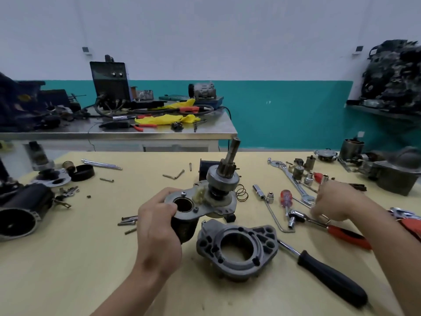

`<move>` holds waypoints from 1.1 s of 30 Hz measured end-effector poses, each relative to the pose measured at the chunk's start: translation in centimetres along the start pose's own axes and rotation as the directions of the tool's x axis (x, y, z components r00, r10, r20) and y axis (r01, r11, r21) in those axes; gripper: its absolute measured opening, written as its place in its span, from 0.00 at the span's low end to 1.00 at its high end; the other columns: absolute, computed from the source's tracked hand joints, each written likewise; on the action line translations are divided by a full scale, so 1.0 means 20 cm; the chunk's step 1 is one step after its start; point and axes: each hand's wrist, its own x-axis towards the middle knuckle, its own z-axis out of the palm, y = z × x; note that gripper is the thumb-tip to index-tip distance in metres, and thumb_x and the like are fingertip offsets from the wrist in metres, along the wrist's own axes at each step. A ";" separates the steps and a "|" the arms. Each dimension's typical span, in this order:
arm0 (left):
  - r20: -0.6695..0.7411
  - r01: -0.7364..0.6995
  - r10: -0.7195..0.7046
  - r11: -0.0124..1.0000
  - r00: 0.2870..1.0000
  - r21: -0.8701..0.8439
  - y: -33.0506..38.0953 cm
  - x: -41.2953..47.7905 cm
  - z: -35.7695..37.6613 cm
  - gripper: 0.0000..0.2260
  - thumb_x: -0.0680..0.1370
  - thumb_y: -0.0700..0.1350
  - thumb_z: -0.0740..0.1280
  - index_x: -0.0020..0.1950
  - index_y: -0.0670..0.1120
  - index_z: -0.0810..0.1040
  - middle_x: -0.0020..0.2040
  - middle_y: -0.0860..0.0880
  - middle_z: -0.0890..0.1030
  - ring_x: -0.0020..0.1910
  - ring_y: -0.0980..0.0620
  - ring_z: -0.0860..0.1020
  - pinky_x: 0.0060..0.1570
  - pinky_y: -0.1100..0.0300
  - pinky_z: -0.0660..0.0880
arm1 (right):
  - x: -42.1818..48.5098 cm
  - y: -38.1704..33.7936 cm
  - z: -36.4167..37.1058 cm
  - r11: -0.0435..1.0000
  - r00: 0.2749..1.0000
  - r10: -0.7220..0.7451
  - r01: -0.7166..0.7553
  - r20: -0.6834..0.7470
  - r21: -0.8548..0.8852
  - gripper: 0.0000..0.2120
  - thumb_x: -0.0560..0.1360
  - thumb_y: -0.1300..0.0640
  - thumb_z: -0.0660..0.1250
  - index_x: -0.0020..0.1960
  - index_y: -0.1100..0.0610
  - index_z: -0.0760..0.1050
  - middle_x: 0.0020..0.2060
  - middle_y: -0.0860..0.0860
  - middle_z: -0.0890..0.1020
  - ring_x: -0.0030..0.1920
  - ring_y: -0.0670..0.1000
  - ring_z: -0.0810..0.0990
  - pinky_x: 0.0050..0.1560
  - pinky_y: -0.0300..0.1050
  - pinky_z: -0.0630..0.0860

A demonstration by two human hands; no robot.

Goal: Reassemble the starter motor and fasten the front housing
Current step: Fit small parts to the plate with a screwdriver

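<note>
In the head view, the left hand (pixel 157 222) comes up from the lower middle of the frame. Its fingers and thumb are wrapped round the dark body of the starter motor (pixel 183 226), which it holds at the centre of the frame above the yellow table (pixel 68 258). The motor's flat plate faces up and its geared shaft (pixel 230 160) rises tilted toward the top. The front housing (pixel 237 249) lies on the table just below and right of the motor, its round opening facing up, and no hand is on it. A spring (pixel 241 192) sits right of the motor and loose bolts (pixel 128 221) lie left of the hand. At the right of the frame the right hand (pixel 335 201) is blurred, palm down over the tools, fingertips by a red-handled ratchet (pixel 348 234); whether it grips anything cannot be told. A screwdriver (pixel 286 198) and a wrench (pixel 293 181) lie left of it. A black-handled ratchet (pixel 330 277) lies at lower right.
</note>
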 end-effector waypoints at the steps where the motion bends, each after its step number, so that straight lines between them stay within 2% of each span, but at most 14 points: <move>1: 0.002 -0.001 0.001 1.000 1.000 0.005 -0.01 0.00 0.00 0.18 0.65 0.53 0.58 0.37 0.40 0.79 0.30 0.42 0.74 0.31 0.47 0.71 0.27 0.62 0.63 | -0.01 0.00 -0.01 0.999 0.999 -0.009 0.011 -0.041 0.049 0.08 0.73 0.52 0.74 0.44 0.57 0.82 0.43 0.52 0.83 0.43 0.52 0.81 0.43 0.45 0.80; 3: 0.002 0.003 -0.003 1.000 1.000 0.020 -0.01 0.00 -0.01 0.17 0.65 0.53 0.58 0.37 0.42 0.80 0.30 0.45 0.75 0.31 0.48 0.72 0.28 0.61 0.64 | -0.05 0.00 -0.02 0.980 0.987 -0.054 0.081 -0.153 0.181 0.06 0.75 0.52 0.73 0.40 0.51 0.82 0.41 0.50 0.84 0.42 0.50 0.81 0.43 0.46 0.80; 5: -0.006 0.005 -0.005 0.999 1.000 0.035 -0.02 0.01 -0.02 0.17 0.65 0.53 0.58 0.38 0.43 0.80 0.31 0.43 0.76 0.32 0.47 0.72 0.30 0.58 0.65 | -0.11 -0.03 -0.03 0.946 0.970 -0.121 0.177 -0.210 0.270 0.09 0.75 0.53 0.73 0.36 0.46 0.81 0.37 0.45 0.82 0.39 0.46 0.79 0.34 0.41 0.74; 7: -0.019 0.005 -0.003 0.998 1.000 0.064 -0.04 0.01 -0.03 0.18 0.66 0.53 0.58 0.39 0.42 0.80 0.31 0.42 0.76 0.32 0.46 0.72 0.31 0.57 0.64 | -0.14 -0.05 -0.02 0.928 0.967 -0.171 0.223 -0.190 0.299 0.08 0.75 0.54 0.73 0.37 0.47 0.81 0.36 0.42 0.81 0.38 0.42 0.78 0.33 0.38 0.71; 11: -0.053 -0.015 0.022 0.992 0.998 0.122 -0.06 0.02 -0.04 0.17 0.68 0.51 0.57 0.39 0.43 0.81 0.30 0.45 0.77 0.30 0.50 0.72 0.24 0.65 0.62 | -0.16 -0.03 -0.01 0.920 0.959 -0.221 0.265 -0.177 0.288 0.05 0.76 0.56 0.72 0.43 0.51 0.85 0.40 0.44 0.82 0.39 0.40 0.77 0.35 0.36 0.71; 14: -0.077 -0.019 0.030 0.989 0.997 0.144 -0.08 0.02 -0.05 0.16 0.70 0.46 0.55 0.38 0.41 0.80 0.29 0.46 0.76 0.29 0.53 0.72 0.23 0.67 0.62 | -0.20 -0.06 -0.02 0.852 0.925 -0.314 0.373 -0.213 0.366 0.06 0.76 0.54 0.72 0.40 0.48 0.84 0.34 0.41 0.83 0.35 0.39 0.79 0.33 0.35 0.70; 16: -0.077 -0.011 0.023 0.989 0.997 0.148 -0.09 0.02 -0.05 0.16 0.70 0.47 0.56 0.38 0.39 0.79 0.30 0.44 0.76 0.29 0.51 0.71 0.24 0.65 0.61 | -0.26 -0.10 -0.03 0.811 0.899 -0.413 0.437 -0.148 0.390 0.08 0.75 0.52 0.74 0.37 0.48 0.84 0.30 0.40 0.83 0.32 0.38 0.79 0.33 0.33 0.70; 18: -0.081 -0.007 0.021 0.986 0.996 0.168 -0.10 0.02 -0.06 0.17 0.68 0.50 0.56 0.38 0.39 0.78 0.29 0.44 0.75 0.29 0.51 0.71 0.24 0.64 0.61 | -0.31 -0.13 -0.04 0.812 0.868 -0.496 0.466 -0.005 0.353 0.08 0.73 0.47 0.75 0.37 0.47 0.83 0.33 0.39 0.84 0.34 0.38 0.80 0.35 0.34 0.73; 21: -0.101 -0.001 0.023 0.977 0.995 0.214 -0.11 0.03 -0.08 0.17 0.69 0.49 0.55 0.38 0.39 0.78 0.29 0.41 0.75 0.28 0.52 0.71 0.22 0.66 0.60 | -0.37 -0.16 -0.05 0.849 0.841 -0.517 0.478 0.162 0.227 0.10 0.71 0.42 0.75 0.45 0.47 0.84 0.41 0.42 0.84 0.43 0.43 0.83 0.47 0.46 0.82; 23: -0.113 0.010 0.017 0.973 0.993 0.230 -0.12 0.04 -0.10 0.17 0.69 0.49 0.55 0.38 0.39 0.79 0.32 0.36 0.75 0.30 0.49 0.71 0.24 0.64 0.60 | -0.38 -0.19 -0.05 0.862 0.840 -0.505 0.479 0.199 0.166 0.13 0.71 0.44 0.75 0.52 0.49 0.84 0.44 0.43 0.84 0.46 0.45 0.83 0.51 0.48 0.83; 26: -0.140 0.029 0.006 0.970 0.990 0.243 -0.13 0.05 -0.11 0.17 0.70 0.49 0.55 0.37 0.41 0.80 0.30 0.43 0.76 0.32 0.48 0.71 0.28 0.60 0.63 | -0.38 -0.22 -0.03 0.855 0.822 -0.519 0.502 0.236 0.133 0.14 0.74 0.48 0.74 0.58 0.51 0.84 0.47 0.45 0.84 0.47 0.46 0.82 0.50 0.45 0.82; 28: -0.142 0.039 -0.005 0.971 0.990 0.237 -0.14 0.05 -0.11 0.17 0.69 0.50 0.56 0.37 0.40 0.80 0.31 0.43 0.76 0.33 0.46 0.71 0.32 0.56 0.64 | -0.37 -0.21 -0.02 0.848 0.813 -0.530 0.504 0.241 0.163 0.11 0.74 0.48 0.74 0.55 0.50 0.85 0.44 0.45 0.86 0.43 0.43 0.82 0.46 0.43 0.82; 30: -0.134 0.047 -0.013 0.968 0.991 0.247 -0.14 0.05 -0.11 0.21 0.67 0.54 0.57 0.38 0.38 0.79 0.33 0.35 0.74 0.35 0.45 0.71 0.36 0.52 0.64 | -0.34 -0.17 -0.02 0.847 0.835 -0.518 0.471 0.184 0.248 0.05 0.74 0.49 0.73 0.47 0.48 0.85 0.39 0.43 0.86 0.37 0.40 0.82 0.40 0.40 0.79; 33: -0.143 0.072 -0.037 0.967 0.989 0.246 -0.15 0.05 -0.12 0.23 0.65 0.55 0.57 0.39 0.37 0.79 0.34 0.33 0.73 0.35 0.45 0.70 0.37 0.51 0.64 | -0.23 -0.06 -0.03 0.844 0.927 -0.342 0.375 -0.153 0.383 0.05 0.76 0.53 0.72 0.42 0.49 0.85 0.38 0.42 0.86 0.38 0.40 0.82 0.42 0.39 0.78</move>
